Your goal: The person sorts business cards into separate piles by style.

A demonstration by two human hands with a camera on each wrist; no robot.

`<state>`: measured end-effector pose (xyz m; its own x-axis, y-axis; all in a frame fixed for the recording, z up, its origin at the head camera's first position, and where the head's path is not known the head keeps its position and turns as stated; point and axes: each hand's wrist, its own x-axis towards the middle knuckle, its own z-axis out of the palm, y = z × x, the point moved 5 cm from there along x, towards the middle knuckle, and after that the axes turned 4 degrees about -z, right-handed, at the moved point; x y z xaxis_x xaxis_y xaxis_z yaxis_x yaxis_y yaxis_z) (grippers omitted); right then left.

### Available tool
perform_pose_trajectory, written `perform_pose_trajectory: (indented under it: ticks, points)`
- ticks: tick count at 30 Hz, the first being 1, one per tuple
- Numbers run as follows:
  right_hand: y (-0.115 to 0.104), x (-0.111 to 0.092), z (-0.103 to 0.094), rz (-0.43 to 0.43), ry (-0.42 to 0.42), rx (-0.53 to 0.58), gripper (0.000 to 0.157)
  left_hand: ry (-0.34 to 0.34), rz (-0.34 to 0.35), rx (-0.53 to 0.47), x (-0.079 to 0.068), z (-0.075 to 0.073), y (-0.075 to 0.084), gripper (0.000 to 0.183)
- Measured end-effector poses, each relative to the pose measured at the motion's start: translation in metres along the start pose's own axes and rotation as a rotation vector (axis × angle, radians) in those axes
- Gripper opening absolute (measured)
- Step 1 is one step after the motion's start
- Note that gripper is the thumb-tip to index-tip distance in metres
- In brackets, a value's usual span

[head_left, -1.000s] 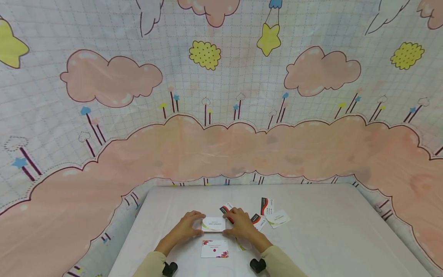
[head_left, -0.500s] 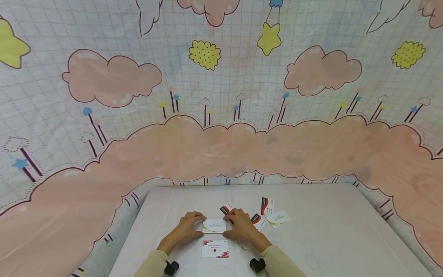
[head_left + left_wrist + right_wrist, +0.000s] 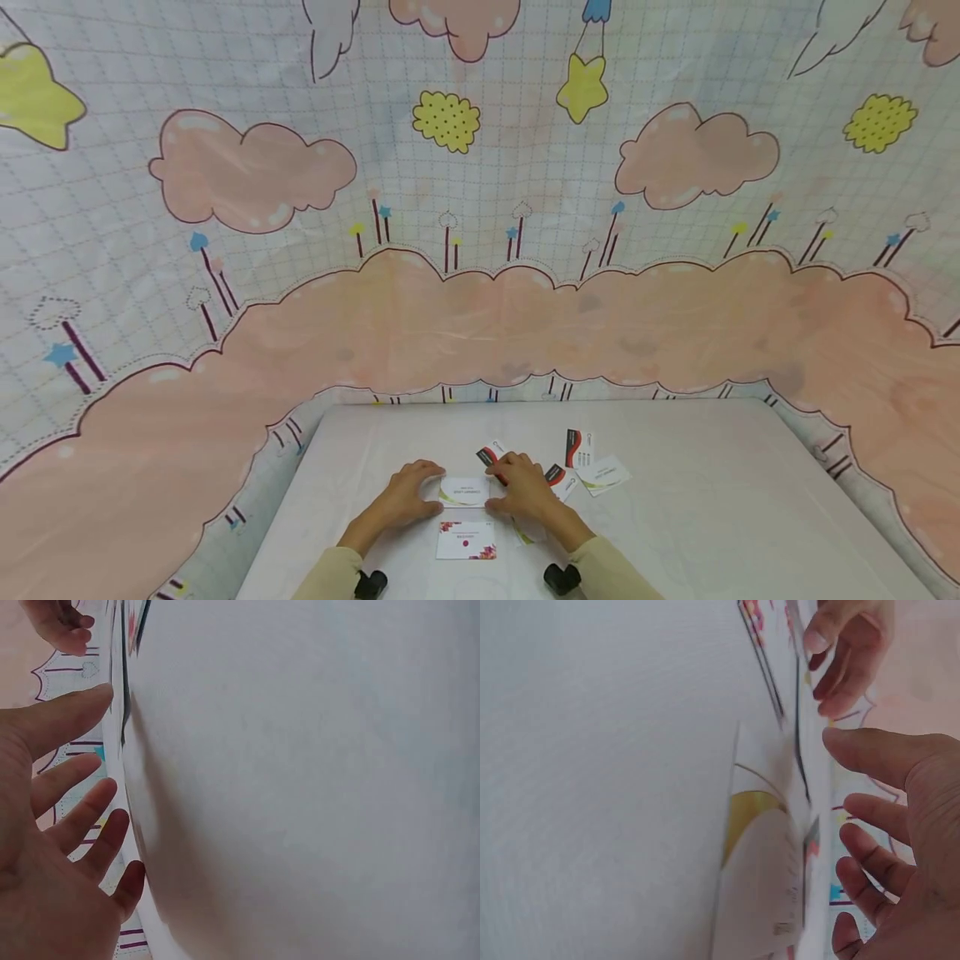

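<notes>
A white business card (image 3: 463, 492) with a green curve and grey print lies flat on the table. At its left end is my left hand (image 3: 405, 493), thumb and fingertips beside the card's corners. My right hand (image 3: 525, 490) mirrors it at the right end. Both wrist views show the fingers spread and loosely bent, with nothing pinched between them. Whether any fingertip touches the card is hard to tell. Nearer to me lies a white card with red floral corners (image 3: 467, 540). Another green-curved card (image 3: 757, 900) is partly hidden under my right wrist in the head view.
Beyond my right hand lie several scattered cards: a red-and-black one (image 3: 579, 448), another red-and-black one (image 3: 561, 482) and a green-curved one (image 3: 604, 474). One more red-and-black card (image 3: 491, 452) is partly covered by my right fingers. A white cloth covers the table (image 3: 720, 500).
The green-curved card between my hands has come slightly nearer to me, towards the floral card. Both hands have shifted a little with it. The other cards stay where they were.
</notes>
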<state>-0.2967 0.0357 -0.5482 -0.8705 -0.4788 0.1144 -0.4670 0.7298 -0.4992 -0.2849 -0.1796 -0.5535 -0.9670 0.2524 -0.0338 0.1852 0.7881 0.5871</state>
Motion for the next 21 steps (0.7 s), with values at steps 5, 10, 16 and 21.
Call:
perform_pose_trajectory:
  ticks: [5, 10, 16, 21]
  points:
    - [-0.005, -0.008, -0.013, -0.013, 0.068, 0.064, 0.043, 0.037, 0.017, -0.053, -0.005, -0.004, 0.004, 0.048]
    - [-0.011, -0.017, -0.026, -0.046, 0.137, 0.072, 0.041, 0.096, 0.033, -0.086, -0.010, -0.008, 0.012, 0.043]
    - [-0.018, -0.031, -0.042, -0.091, 0.219, 0.076, 0.040, 0.195, 0.094, -0.115, -0.011, -0.013, 0.031, 0.038]
    - [-0.018, -0.045, -0.051, -0.095, 0.264, 0.041, 0.040, 0.239, 0.101, -0.105, -0.012, -0.013, 0.049, 0.035]
